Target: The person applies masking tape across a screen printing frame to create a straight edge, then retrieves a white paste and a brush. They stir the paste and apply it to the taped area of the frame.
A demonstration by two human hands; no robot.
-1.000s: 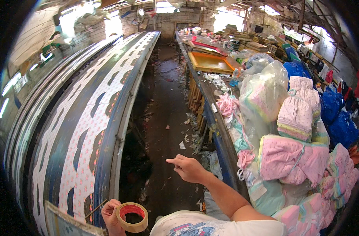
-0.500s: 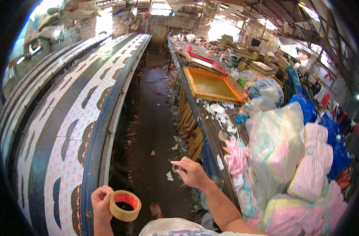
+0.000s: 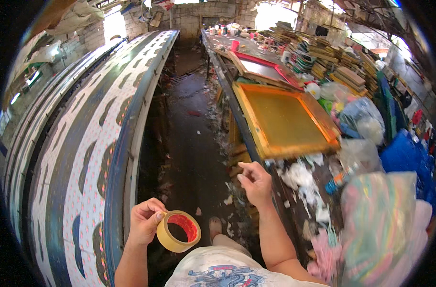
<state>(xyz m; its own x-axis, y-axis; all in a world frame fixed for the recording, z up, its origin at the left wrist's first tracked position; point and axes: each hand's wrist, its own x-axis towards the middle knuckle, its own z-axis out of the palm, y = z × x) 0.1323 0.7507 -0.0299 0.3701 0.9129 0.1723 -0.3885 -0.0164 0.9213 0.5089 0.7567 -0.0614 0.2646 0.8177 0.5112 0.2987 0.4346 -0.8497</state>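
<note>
My left hand (image 3: 145,221) pinches the edge of a roll of tan packing tape (image 3: 172,244) between thumb and fingers. The roll has a red inner core and hangs over the aisle, in front of my shirt. My right hand (image 3: 257,185) is raised beside the edge of the right-hand table. Its thumb and forefinger are apart, the other fingers are loosely bent, and nothing shows between them. An orange-yellow framed printing screen (image 3: 285,119) lies on that table, ahead of my right hand.
A long table (image 3: 127,158) on the left carries strips of flower-printed white fabric (image 3: 86,184). Down the middle runs a dark, littered aisle floor (image 3: 189,138). On the right are a red-framed screen (image 3: 263,69), white scraps (image 3: 304,179), blue bags (image 3: 409,153) and a plastic-wrapped pastel bundle (image 3: 378,215).
I have moved forward along the aisle, so the orange screen looks nearer. Both hands sit higher in view and further right, with the tape still in my left hand.
</note>
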